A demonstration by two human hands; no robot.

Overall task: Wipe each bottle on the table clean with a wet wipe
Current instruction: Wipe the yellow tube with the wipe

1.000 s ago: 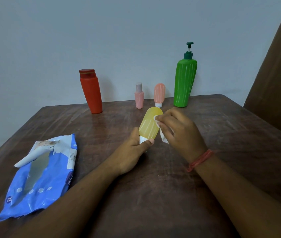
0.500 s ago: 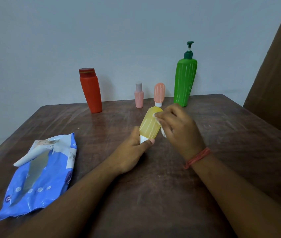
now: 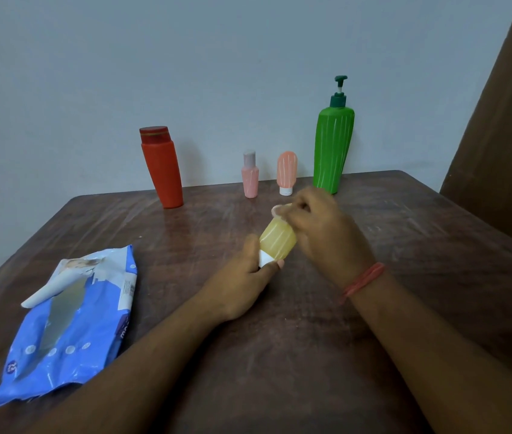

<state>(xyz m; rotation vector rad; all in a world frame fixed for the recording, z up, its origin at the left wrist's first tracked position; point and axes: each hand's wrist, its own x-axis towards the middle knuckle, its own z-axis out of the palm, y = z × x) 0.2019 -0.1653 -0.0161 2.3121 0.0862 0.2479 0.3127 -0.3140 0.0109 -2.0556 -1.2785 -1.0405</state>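
While our left hand [image 3: 242, 286] pinches the white cap end of the yellow bottle [image 3: 276, 242] between thumb and fingers, the bottle tilts up and away from us toward 1 o'clock, near the middle of the brown counter [image 3: 436, 233]. Our right hand [image 3: 326, 236], with a red thread band [image 3: 362, 281] at the wrist, closes over the bottle's far end, fingers curled round it; a pale bit of wet wipe [image 3: 277, 210] peeks out at the fingertips, though motion blur there keeps us from telling how much of the wipe is held. Along the far edge of the counter, against the grey wall, we see four more bottles standing: a red bottle [image 3: 162, 170] at 11 o'clock from our hands, leaning slightly; a small pink bottle [image 3: 250, 178] and a peach tube [image 3: 286, 172] standing on its white cap, close together at 12 o'clock; and a tall green pump bottle [image 3: 333, 145] just beside the tube at 1 o'clock. At 8 o'clock, well apart from the bottles, the blue wipes packet [image 3: 70, 333] lies flat on the counter with its flap peeled open.
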